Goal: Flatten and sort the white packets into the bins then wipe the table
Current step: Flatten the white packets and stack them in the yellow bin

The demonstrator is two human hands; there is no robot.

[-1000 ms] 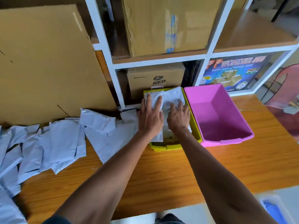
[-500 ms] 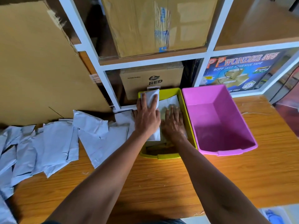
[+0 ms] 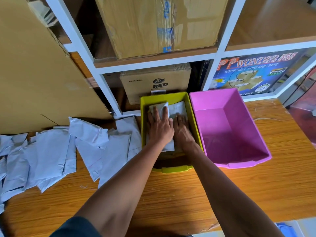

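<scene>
Both my hands are down inside the yellow-green bin (image 3: 192, 117) at the table's back. My left hand (image 3: 159, 126) lies flat with spread fingers on a white packet (image 3: 160, 106) in the bin's left half. My right hand (image 3: 182, 129) presses flat on another white packet (image 3: 178, 108) beside it. Neither hand grips anything. A pink bin (image 3: 239, 161) stands empty right next to the yellow-green one. A spread of several white packets (image 3: 85, 147) lies overlapping on the wooden table (image 3: 256, 194) to the left.
A white shelf frame (image 3: 153, 63) rises behind the bins, holding cardboard boxes (image 3: 153, 24) and a tape carton (image 3: 256, 72). A large cardboard sheet (image 3: 34, 82) leans at the left. Something blue (image 3: 287, 230) lies below the table's near right edge.
Both hands have pushed the packets from the bin's rim level down onto its floor. The left-hand packet, earlier overhanging the bin's left wall, now lies inside.
</scene>
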